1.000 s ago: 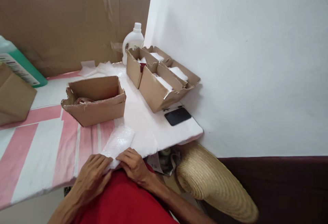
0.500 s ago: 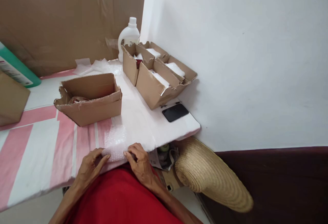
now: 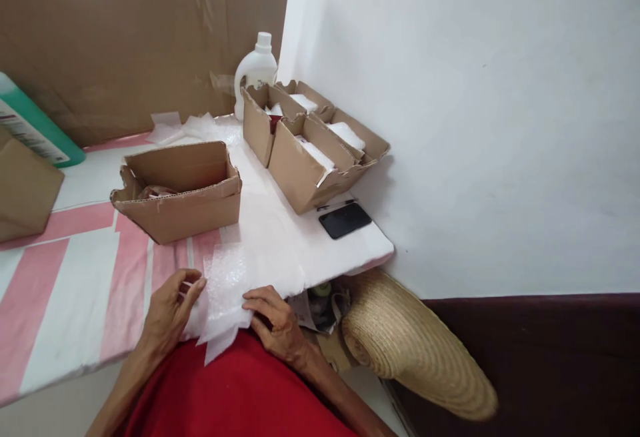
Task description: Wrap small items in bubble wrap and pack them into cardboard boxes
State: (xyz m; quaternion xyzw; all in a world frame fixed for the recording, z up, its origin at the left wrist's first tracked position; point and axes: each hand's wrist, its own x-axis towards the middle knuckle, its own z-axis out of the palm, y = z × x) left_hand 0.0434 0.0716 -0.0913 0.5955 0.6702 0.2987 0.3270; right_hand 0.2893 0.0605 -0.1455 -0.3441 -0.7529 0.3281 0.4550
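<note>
A small clear sheet of bubble wrap (image 3: 226, 280) lies at the front edge of the table, and its lower end sticks out over the edge in pointed flaps. At its left side is my left hand (image 3: 173, 303), thumb and forefinger closed together at the sheet's edge. My right hand (image 3: 280, 323) grips the opposite side, fingers bent over the wrap and thumb beneath them. Just behind the sheet stands an open cardboard box (image 3: 195, 213) with something partly hidden inside.
Several open cardboard boxes (image 3: 295, 170) holding white wrapped items stand by the wall. A black phone (image 3: 345, 220) and a pen (image 3: 335, 205) lie before them. Behind are a white jug (image 3: 257, 67) and loose wrap (image 3: 200, 127). A green bottle (image 3: 40, 123) is left; a straw hat (image 3: 415, 343) hangs below.
The bubble wrap's near end has come up and now spreads in flaps over the table edge. My left hand has moved slightly up and left; the right hand stays at the sheet's right side.
</note>
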